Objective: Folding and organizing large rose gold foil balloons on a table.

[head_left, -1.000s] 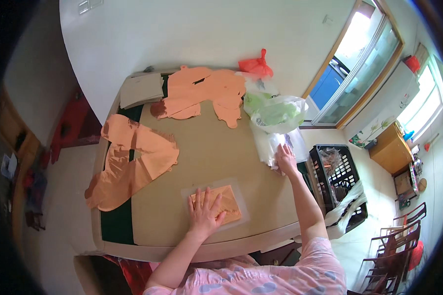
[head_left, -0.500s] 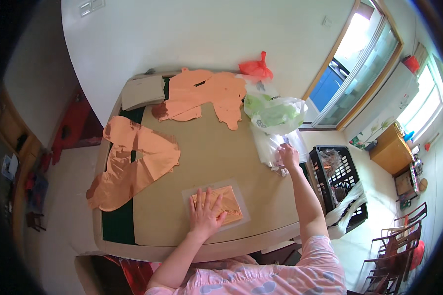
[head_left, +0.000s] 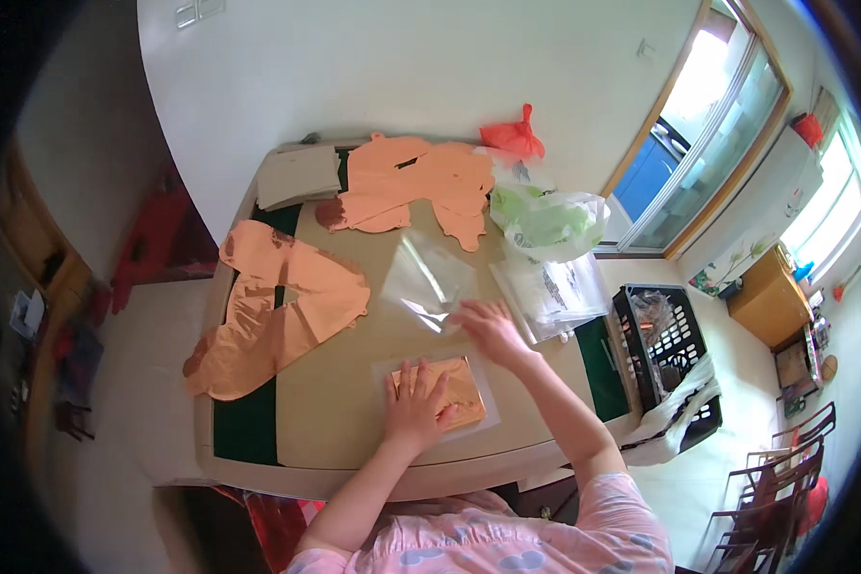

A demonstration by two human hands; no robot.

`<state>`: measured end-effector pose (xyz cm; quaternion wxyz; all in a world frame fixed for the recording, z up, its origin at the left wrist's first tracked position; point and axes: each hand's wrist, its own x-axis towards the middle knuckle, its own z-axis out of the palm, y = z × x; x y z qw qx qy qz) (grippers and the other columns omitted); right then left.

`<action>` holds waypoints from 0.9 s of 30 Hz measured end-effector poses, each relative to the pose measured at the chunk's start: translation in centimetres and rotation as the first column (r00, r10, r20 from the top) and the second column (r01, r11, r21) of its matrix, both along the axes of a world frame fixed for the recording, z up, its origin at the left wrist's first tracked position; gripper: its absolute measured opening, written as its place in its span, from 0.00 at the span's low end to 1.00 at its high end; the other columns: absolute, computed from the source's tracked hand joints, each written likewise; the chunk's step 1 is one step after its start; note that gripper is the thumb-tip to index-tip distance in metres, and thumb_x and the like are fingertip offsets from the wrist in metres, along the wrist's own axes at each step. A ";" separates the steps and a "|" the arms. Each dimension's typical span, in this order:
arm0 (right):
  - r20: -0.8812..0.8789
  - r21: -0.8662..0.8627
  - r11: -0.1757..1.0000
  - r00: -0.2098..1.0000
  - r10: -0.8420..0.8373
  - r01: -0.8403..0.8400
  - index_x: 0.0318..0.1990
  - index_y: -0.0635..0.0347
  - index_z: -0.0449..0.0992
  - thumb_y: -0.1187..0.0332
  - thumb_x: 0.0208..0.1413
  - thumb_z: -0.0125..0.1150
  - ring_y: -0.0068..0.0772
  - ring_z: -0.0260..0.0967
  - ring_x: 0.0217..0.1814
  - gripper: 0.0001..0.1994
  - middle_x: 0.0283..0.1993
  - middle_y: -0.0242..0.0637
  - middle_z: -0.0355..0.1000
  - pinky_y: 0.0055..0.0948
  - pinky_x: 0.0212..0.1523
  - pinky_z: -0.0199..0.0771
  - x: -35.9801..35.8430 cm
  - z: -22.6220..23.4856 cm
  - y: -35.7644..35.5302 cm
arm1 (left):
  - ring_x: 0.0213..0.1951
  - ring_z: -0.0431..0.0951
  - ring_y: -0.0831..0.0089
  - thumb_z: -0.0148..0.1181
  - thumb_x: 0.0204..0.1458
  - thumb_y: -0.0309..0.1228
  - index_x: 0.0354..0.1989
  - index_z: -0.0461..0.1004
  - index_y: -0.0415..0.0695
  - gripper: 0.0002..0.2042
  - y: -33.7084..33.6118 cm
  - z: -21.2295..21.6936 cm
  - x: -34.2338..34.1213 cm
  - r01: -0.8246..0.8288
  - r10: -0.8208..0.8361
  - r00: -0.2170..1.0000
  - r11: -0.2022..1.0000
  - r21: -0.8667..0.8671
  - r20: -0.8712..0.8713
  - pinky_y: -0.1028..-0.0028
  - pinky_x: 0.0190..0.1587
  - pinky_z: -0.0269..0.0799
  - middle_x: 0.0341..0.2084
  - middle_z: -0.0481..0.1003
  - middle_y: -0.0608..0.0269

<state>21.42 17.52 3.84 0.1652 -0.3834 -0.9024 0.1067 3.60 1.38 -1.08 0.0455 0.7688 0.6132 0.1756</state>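
The left hand (head_left: 416,407) lies flat, fingers spread, palm down on a folded copper-coloured foil piece in a clear plastic sleeve (head_left: 450,394), which sits at the near edge of the tan-topped worktop (head_left: 354,421), just in front of the person. Its grip is spread, pressing rather than pinching.

The right hand (head_left: 491,328) reaches a little farther and to the right, its fingertips on the near corner of a loose clear plastic bag (head_left: 429,280) that lies crumpled on the middle of the worktop. Whether the fingers pinch the film or only rest on it cannot be told.

Just right of that hand lies a stack of flat clear plastic bags (head_left: 555,292), and beyond the stack, at the far right corner, a bunched white and green plastic bag (head_left: 550,222). A red plastic bag (head_left: 513,139) sits at the far edge against the wall.

Large flat copper-coloured foil shapes (head_left: 411,182) cover the far middle of the worktop, and another copper-coloured foil shape (head_left: 277,311) drapes over its left edge. A pale grey flat folded sheet (head_left: 298,176) lies at the far left corner. A dark green underlay (head_left: 244,426) shows along the left side.

On the floor to the right stands a black plastic lattice crate (head_left: 665,349) with a white plastic bag (head_left: 679,411) hanging over its near side.
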 end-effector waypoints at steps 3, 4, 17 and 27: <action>0.195 -0.012 0.999 0.980 0.047 -0.045 0.55 0.39 0.72 0.64 0.56 0.56 0.43 0.48 0.72 0.18 0.66 0.38 0.59 0.57 0.66 0.46 -3.0 -0.4 -0.2 | 0.69 0.46 0.45 0.45 0.56 0.55 0.66 0.59 0.58 0.30 0.1 -0.2 0.1 -0.011 0.010 0.999 0.999 -0.043 -0.038 0.39 0.66 0.37 0.67 0.51 0.49; 0.195 -0.010 0.999 0.980 0.051 -0.050 0.55 0.39 0.72 0.64 0.56 0.56 0.43 0.48 0.72 0.18 0.66 0.38 0.59 0.57 0.66 0.46 -3.2 -0.7 -0.3 | 0.69 0.45 0.45 0.43 0.56 0.56 0.67 0.58 0.58 0.30 0.0 -0.2 0.2 -0.017 0.016 0.999 0.999 -0.044 -0.033 0.40 0.66 0.36 0.68 0.50 0.49; -0.122 -0.546 0.756 0.858 -0.498 0.361 0.37 0.63 0.77 0.61 0.55 0.59 0.36 0.72 0.34 0.13 0.33 0.41 0.75 0.32 0.38 0.72 -0.1 -1.5 -2.3 | 0.69 0.42 0.45 0.52 0.53 0.53 0.68 0.56 0.58 0.33 -0.4 -0.7 -0.2 -0.033 0.033 0.999 0.999 0.010 0.035 0.40 0.66 0.36 0.69 0.47 0.50; -0.300 -0.747 0.636 0.754 -0.584 0.196 0.32 0.65 0.78 0.67 0.51 0.65 0.17 0.67 0.28 0.09 0.26 0.30 0.74 0.23 0.29 0.68 1.7 -3.6 -5.9 | 0.69 0.47 0.47 0.50 0.55 0.52 0.68 0.56 0.55 0.32 0.5 0.0 -0.1 0.013 -0.018 0.986 0.999 0.032 0.163 0.40 0.65 0.39 0.68 0.49 0.48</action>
